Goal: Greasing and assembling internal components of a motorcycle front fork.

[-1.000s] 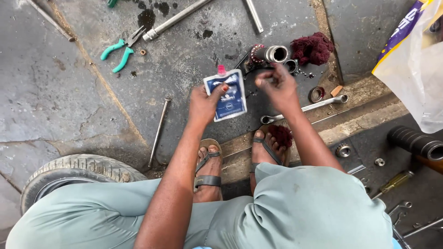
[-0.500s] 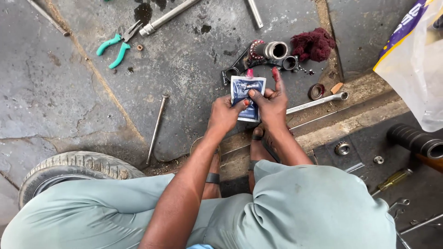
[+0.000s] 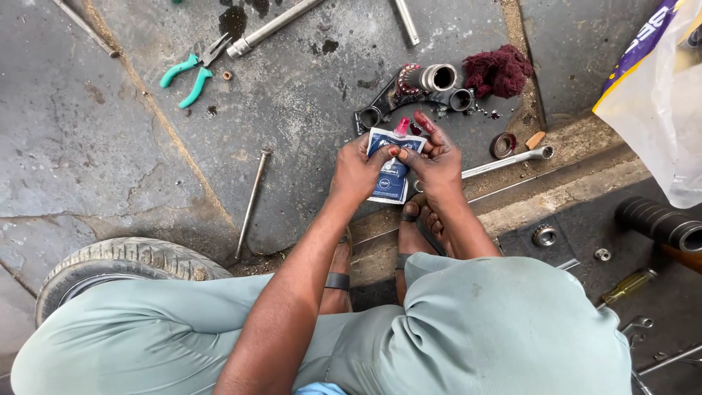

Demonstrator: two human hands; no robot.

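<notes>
1. A blue and white pouch [image 3: 391, 167] with a pink nozzle at its top is held between both hands, above the grey concrete floor [image 3: 110, 132] and just in front of the person's sandalled feet [image 3: 417, 227].
2. The left hand [image 3: 358, 170] is closed on the pouch's left edge, thumb across the front near the top, fingers hidden behind. The pouch seems to be steadied upright this way, nozzle pointing away from the body.
3. The right hand [image 3: 437, 162] is closed on the right edge, thumb pressed near the nozzle. Its forefinger is raised and stretched out, the tip smeared red, apparently kept off the pouch so the smear is not wiped away.
4. Both forearms are brought forward between the knees and the wrists are drawn close together, as suits a squeeze from both sides. The person is crouched low.
5. Just beyond the pouch, a cluster of metal parts [image 3: 420, 91] and a dark red rag [image 3: 499, 71] lie on the floor, within easy reach.
6. A spanner [image 3: 504, 161] lies to the right of the hands along the raised kerb edge.
7. Green-handled pliers [image 3: 191, 69] lie well apart towards the far left; a long bolt [image 3: 252, 201] lies left of the hands.
8. A tyre [image 3: 117, 267] lies by the left knee.
</notes>
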